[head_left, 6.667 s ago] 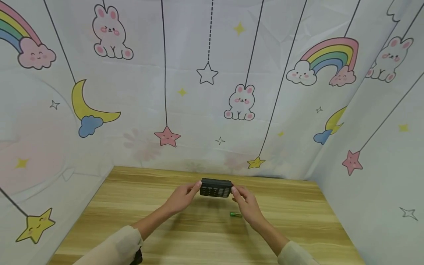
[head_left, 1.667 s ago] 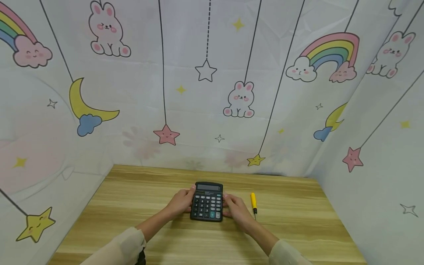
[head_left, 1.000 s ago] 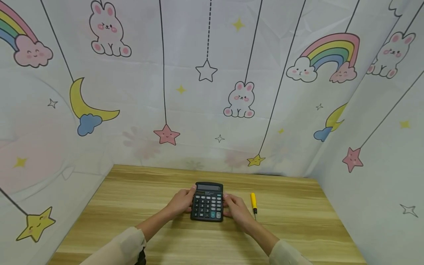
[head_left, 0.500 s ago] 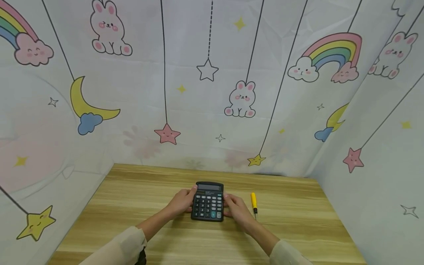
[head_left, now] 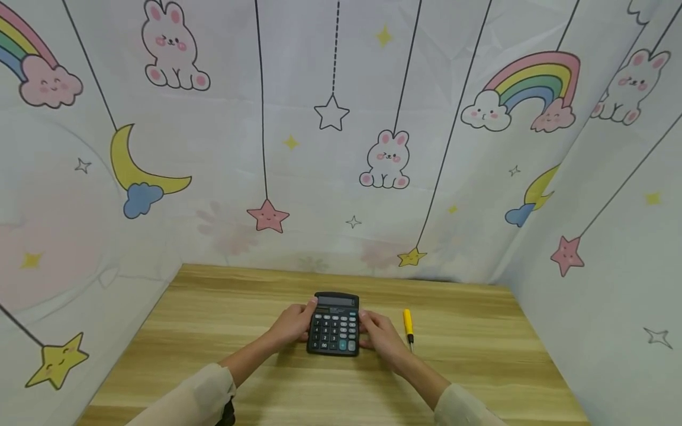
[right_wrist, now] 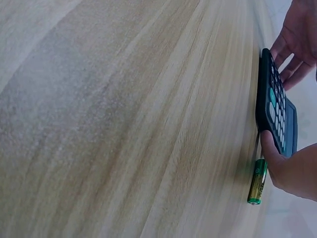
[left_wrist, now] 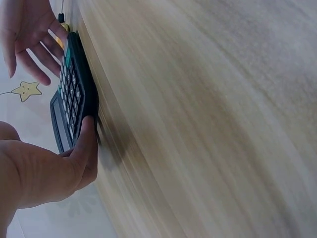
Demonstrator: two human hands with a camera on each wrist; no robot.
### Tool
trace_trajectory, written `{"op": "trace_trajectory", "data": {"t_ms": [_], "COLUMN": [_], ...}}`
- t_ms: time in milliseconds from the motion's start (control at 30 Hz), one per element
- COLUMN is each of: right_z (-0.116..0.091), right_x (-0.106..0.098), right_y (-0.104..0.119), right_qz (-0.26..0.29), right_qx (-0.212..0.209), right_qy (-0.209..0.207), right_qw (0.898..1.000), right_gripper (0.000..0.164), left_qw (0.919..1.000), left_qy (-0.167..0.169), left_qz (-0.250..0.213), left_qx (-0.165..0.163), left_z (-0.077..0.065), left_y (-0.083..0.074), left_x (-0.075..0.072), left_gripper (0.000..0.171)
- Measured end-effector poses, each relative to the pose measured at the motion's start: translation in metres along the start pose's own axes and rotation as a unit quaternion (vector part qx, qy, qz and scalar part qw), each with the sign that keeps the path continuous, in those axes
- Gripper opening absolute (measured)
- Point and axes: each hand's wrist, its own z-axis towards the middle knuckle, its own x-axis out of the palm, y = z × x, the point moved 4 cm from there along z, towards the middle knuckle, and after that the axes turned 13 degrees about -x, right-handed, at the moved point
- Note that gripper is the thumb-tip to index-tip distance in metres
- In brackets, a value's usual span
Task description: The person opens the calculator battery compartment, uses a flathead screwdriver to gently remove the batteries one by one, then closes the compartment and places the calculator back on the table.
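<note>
A black calculator (head_left: pixel 334 325) faces upward over the middle of the wooden table, its keys and display toward the head camera. My left hand (head_left: pixel 290 323) grips its left edge, the thumb beside the display end. On the opposite edge my right hand (head_left: pixel 385 338) holds it, thumb along the side and fingers partly hidden beneath. In the right wrist view, a green battery (right_wrist: pixel 257 182) lies on the table by the right hand; the head view does not show it. Whether the calculator touches the tabletop is hard to tell.
Right of the right hand, a screwdriver (head_left: pixel 408 324) with a yellow handle lies on the wooden table (head_left: pixel 213 313). A white cloth (head_left: pixel 314 177) printed with rabbits, stars and rainbows hangs behind the table and along its sides.
Since the oldest frame, the calculator has come nearer and tipped from steeply foreshortened to face up. The battery is now hidden in the head view and the screwdriver shows. Lately both hands stay still.
</note>
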Motion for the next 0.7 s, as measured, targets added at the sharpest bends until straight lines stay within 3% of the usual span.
{"op": "trace_trajectory", "data": {"t_ms": [433, 700], "right_z": [-0.002, 0.0], "right_x": [-0.007, -0.014], "right_y": [0.005, 0.021], "right_qz": [-0.001, -0.02], "right_qx": [0.009, 0.016], "right_qy": [0.016, 0.06], "right_qw": [1.0, 0.998], "right_gripper": [0.064, 0.069], "left_qw": [0.9998, 0.9976], "left_qy": [0.016, 0.06], "left_qz": [0.008, 0.033], "left_qx": [0.011, 0.014], "left_z": [0.001, 0.0], "left_y": [-0.002, -0.012], "left_x": [0.002, -0.002], "left_gripper": [0.076, 0.068]}}
